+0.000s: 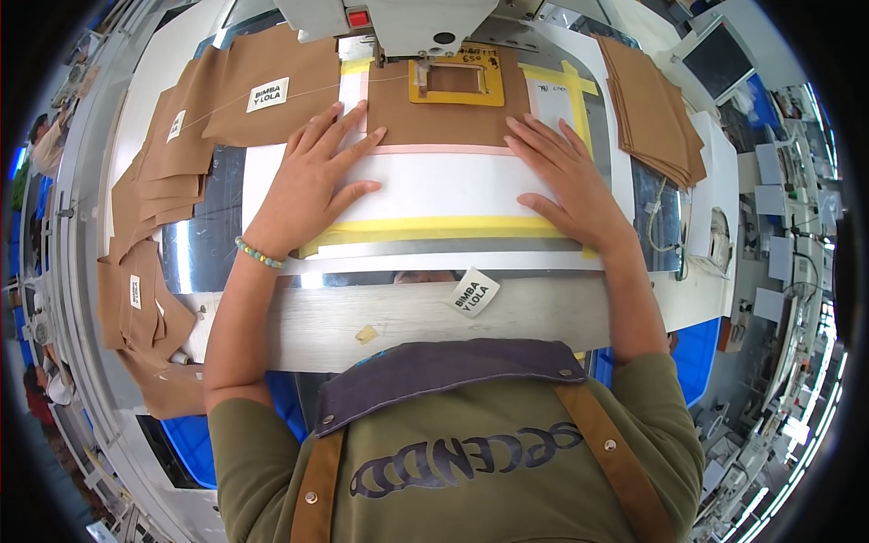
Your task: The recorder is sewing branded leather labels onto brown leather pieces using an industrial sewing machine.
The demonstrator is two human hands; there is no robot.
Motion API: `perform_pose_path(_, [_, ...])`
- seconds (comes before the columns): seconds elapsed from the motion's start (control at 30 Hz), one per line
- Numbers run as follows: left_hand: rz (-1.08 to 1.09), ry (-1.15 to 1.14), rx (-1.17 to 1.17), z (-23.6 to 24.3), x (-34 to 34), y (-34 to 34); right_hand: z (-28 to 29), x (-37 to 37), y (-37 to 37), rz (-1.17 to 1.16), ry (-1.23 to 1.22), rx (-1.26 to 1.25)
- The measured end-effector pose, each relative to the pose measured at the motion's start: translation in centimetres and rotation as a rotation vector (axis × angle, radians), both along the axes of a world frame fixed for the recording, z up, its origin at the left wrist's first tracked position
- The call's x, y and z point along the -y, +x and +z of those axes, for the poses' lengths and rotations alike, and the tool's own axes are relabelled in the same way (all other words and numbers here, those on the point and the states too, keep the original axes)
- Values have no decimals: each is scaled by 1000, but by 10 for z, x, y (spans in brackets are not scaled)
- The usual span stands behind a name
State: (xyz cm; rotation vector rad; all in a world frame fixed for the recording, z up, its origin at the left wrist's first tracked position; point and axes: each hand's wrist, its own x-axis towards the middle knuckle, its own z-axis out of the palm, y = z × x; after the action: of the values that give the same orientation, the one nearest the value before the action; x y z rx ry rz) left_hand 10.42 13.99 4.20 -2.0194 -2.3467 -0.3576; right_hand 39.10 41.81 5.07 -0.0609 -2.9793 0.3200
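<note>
A brown panel lies under the sewing machine head, inside a white template edged with pink and yellow tape. On the panel sits a yellow frame with a rectangular window. My left hand rests with spread fingers at the panel's near left corner, its fingertips on the template's edge. At the near right corner my right hand lies flat, fingers apart, its fingertips touching the panel's border. Neither hand grips anything.
Brown panels with white labels spread along the left side, a thread running across them. A stack of brown panels lies at the right. One loose white label is on the near table edge. Blue bins stand below.
</note>
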Motion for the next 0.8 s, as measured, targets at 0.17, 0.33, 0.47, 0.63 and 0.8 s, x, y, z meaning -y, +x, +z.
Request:
perform_pose_path(0.17, [10,38,24,-2,2,-2,0,5,-3,26,91,-1])
perform_pose_path(0.33, [22,109,154,15,6,0,35,62,9,398,-87,46])
perform_pose_path(0.47, [-19,102,225,34,8,5,2,79,15,530,9,-125])
perform_pose_path(0.63, [-162,158,369,42,0,26,9,81,6,420,-207,-255])
perform_pose_path(0.8, [-151,184,938,40,-15,57,29,68,-37,16,-365,-447])
